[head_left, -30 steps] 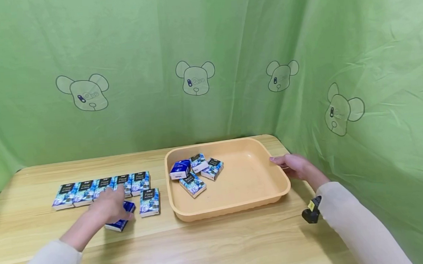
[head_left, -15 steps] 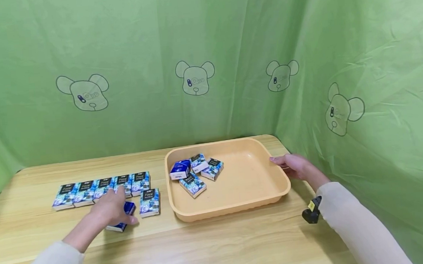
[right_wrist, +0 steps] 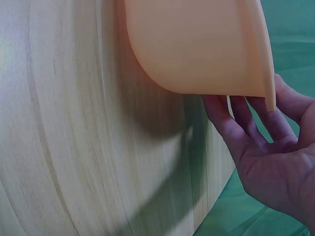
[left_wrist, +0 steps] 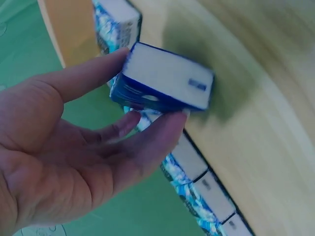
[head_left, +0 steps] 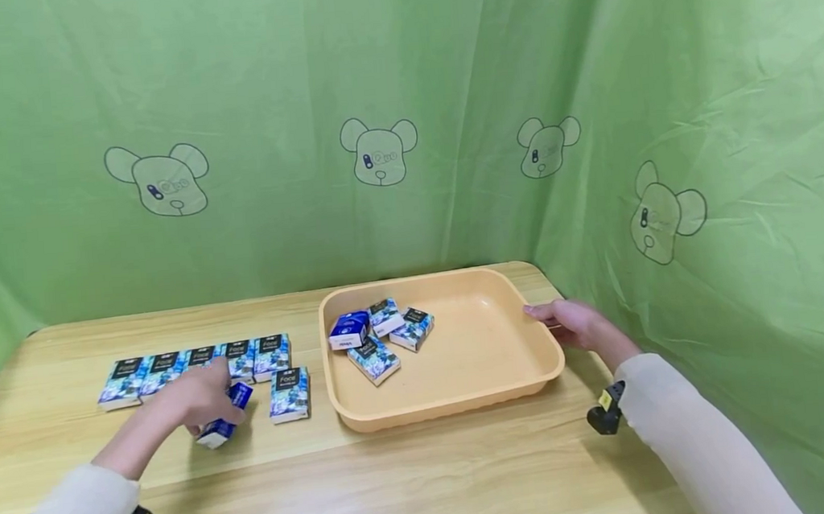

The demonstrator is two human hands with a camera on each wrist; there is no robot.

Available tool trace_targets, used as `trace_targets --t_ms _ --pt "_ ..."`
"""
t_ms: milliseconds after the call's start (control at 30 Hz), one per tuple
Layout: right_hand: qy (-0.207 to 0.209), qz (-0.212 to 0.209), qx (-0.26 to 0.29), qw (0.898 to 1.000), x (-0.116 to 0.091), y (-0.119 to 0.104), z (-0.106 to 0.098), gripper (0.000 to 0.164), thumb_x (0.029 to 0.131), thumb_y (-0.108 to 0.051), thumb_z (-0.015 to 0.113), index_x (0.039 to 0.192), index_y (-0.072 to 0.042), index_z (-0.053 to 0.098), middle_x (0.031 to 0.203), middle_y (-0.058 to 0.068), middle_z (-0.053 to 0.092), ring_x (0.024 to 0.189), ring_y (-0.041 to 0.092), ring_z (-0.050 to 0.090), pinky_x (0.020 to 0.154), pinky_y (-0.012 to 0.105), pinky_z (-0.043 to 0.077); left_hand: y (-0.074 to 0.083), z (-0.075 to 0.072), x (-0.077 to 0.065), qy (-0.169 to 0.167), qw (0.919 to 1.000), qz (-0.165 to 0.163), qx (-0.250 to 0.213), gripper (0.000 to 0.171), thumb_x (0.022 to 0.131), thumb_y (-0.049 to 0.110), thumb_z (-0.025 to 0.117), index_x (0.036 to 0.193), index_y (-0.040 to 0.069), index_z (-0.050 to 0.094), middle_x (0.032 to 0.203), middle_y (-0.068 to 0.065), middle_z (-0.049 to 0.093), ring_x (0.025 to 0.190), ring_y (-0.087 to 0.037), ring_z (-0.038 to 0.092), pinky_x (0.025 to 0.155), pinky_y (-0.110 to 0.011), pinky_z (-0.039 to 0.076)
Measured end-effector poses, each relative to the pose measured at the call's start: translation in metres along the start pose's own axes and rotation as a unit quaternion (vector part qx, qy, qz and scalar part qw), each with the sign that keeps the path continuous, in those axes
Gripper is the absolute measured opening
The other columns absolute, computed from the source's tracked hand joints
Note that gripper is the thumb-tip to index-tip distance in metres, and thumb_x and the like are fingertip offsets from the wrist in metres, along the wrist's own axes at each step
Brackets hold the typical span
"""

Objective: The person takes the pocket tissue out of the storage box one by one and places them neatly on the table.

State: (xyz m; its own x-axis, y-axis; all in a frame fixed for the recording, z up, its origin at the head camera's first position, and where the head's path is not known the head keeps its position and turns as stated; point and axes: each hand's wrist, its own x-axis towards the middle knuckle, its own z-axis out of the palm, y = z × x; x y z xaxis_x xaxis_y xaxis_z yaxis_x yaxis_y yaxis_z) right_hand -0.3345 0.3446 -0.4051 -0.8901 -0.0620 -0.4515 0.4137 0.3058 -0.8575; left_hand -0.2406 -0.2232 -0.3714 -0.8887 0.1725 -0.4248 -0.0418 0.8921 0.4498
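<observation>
Left hand (head_left: 201, 396): dark-blue-and-white rectangular pack (left_wrist: 165, 76) is pinched, tilted, over the pale wood-grain bench (head_left: 401, 484).
Right hand (head_left: 570, 322): peach round-cornered tray (head_left: 470, 349) is gripped at its right edge.
Bench row: five blue floral-printed packs (head_left: 200, 355) are lined up.
In tray: four packs (head_left: 385, 317) are bunched left.

Right grip (right_wrist: 275, 164): holds a peach tray (right_wrist: 197, 44) at its rim.
Counter (right_wrist: 64, 123): wood-grained, partly shadowed.
Green curtain (right_wrist: 295, 49): beyond.
</observation>
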Motion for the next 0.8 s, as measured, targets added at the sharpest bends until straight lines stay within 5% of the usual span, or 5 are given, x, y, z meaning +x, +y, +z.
trace_targets --t_ms 267,600,800 --pt "-0.012 -0.004 0.003 1.0 0.0 0.0 -0.002 0.026 0.101 -0.028 0.063 0.113 -0.005 0.067 0.092 -0.003 0.074 0.086 0.012 0.07 0.081 0.031 0.061 -0.002 -0.013 -0.003 -0.012 0.9998 0.016 0.009 0.032 0.084 0.002 0.068 0.108 -0.013 0.054 0.092 -0.022 0.061 0.073 -0.026 0.066 0.058 -0.032 0.062" --pt "-0.004 -0.003 0.0 1.0 0.001 0.001 -0.001 0.02 0.1 -0.028 0.063 0.106 -0.009 0.068 0.09 -0.003 0.074 0.085 0.013 0.071 0.081 0.03 0.061 -0.004 -0.016 -0.002 -0.015 0.9995 0.012 -0.023 0.056 0.086 -0.002 0.063 0.132 -0.023 0.038 0.108 -0.037 0.059 0.071 -0.026 0.067 0.058 -0.034 0.062" --pt "-0.013 -0.009 0.001 1.0 0.0 0.001 -0.001 0.026 0.101 -0.028 0.063 0.113 -0.005 0.067 0.091 -0.003 0.074 0.086 0.012 0.071 0.081 0.031 0.061 -0.01 -0.014 0.0 -0.025 0.9986 -0.004 -0.047 0.054 0.088 -0.007 0.056 0.132 -0.025 0.031 0.102 -0.035 0.059 0.073 -0.029 0.066 0.059 -0.036 0.063"
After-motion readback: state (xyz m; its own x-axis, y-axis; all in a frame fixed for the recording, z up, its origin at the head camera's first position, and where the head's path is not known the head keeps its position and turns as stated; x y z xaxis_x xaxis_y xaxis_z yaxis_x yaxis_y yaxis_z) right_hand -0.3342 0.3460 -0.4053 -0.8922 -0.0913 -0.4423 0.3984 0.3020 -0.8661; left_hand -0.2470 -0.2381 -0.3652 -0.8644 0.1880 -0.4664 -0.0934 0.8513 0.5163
